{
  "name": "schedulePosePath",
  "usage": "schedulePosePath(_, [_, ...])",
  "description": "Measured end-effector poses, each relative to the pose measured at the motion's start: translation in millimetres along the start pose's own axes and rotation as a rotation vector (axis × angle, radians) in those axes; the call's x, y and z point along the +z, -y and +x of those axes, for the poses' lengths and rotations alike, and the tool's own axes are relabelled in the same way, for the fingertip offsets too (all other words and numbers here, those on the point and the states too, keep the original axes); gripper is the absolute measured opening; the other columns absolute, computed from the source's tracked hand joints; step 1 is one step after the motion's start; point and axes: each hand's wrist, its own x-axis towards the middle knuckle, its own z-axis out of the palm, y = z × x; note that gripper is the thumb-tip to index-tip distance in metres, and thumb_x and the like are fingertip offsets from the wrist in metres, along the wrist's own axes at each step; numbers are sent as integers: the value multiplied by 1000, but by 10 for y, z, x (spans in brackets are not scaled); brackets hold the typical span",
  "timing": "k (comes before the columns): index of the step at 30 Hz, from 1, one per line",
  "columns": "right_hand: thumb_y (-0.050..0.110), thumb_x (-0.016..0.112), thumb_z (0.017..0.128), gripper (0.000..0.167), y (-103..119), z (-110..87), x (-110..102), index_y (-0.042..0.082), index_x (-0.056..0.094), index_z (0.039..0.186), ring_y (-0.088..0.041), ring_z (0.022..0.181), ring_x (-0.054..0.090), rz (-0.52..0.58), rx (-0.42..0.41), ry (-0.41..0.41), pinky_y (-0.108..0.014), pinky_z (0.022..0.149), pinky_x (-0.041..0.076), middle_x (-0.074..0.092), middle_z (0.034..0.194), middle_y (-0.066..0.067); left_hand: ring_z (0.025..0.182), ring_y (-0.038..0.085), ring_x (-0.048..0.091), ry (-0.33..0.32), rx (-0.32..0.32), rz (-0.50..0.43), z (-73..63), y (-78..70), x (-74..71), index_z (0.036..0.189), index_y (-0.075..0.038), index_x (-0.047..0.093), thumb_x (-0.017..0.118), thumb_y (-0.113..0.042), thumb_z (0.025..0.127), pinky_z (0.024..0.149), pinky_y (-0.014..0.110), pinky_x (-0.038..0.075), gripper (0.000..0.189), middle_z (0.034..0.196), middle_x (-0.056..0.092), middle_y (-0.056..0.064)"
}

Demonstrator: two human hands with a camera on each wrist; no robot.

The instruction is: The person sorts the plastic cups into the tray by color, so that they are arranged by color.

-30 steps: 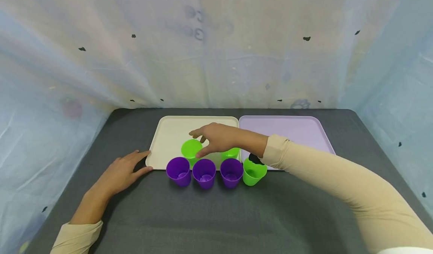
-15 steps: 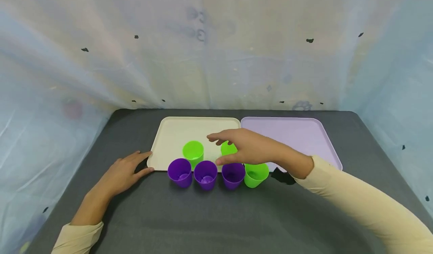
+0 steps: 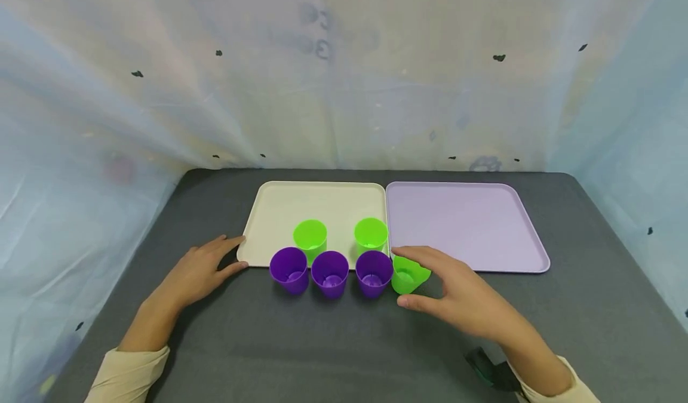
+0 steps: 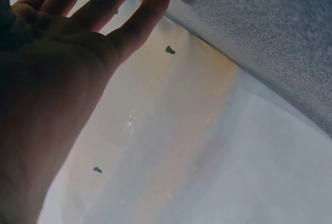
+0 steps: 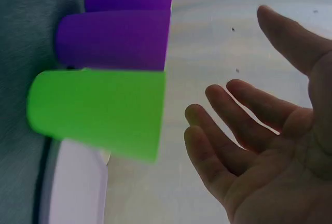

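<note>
My right hand (image 3: 457,292) hovers beside and partly over the rightmost green cup (image 3: 407,276), fingers spread and holding nothing. In the right wrist view that green cup (image 5: 98,112) stands just off the fingertips. Left of it, three purple cups (image 3: 374,274) line up along the front edge of the cream tray (image 3: 274,197). Two more green cups, a left one (image 3: 310,237) and a right one (image 3: 371,236), stand upright on the cream tray. My left hand (image 3: 196,271) rests at that tray's front left corner, its fingertips and thumb right at the rim.
A lilac tray (image 3: 462,212) lies against the cream tray's right side. Both sit on a dark grey cloth-covered table (image 3: 301,349). A pale printed curtain (image 3: 344,92) hangs behind the table and down both sides.
My right hand has drawn back from over the left green cup on the cream tray, moving right and nearer to the rightmost green cup. My left hand keeps its place.
</note>
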Motion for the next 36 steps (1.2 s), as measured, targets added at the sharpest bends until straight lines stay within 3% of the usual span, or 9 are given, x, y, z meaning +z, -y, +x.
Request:
schedulePosePath(6, [43,80,82,76,-257,-182,33,32,43,148,-14,133,50,-43,30,-76,-46,102,48,50,146,10,130,50,51,-10,-3,19,-18,-10,7,144,-12,53,59,-53,96,94,74,40,63,141,55,27])
schedulePosePath(13, [38,83,79,82,-493,-184,78,27,42,149,-16,131,50,29,56,-52,-32,100,49,50,147,6,125,46,57,-29,35,56,-65,4,71,142,-13,54,60,-51,96,90,72,44,60,136,61,22])
schedulePosePath(21, [39,83,80,85,-521,-116,121,21,41,151,-16,127,54,42,74,-30,-38,99,51,49,149,2,118,43,62,-80,70,46,-16,6,47,140,-12,56,65,-44,95,88,68,47,56,131,64,20])
schedulePosePath(36, [39,81,82,83,-527,-30,221,19,41,151,-26,132,52,101,126,-68,-42,99,52,50,149,-5,125,45,57,-46,59,40,-14,-26,-23,142,-13,55,62,-46,96,90,71,44,56,134,62,21])
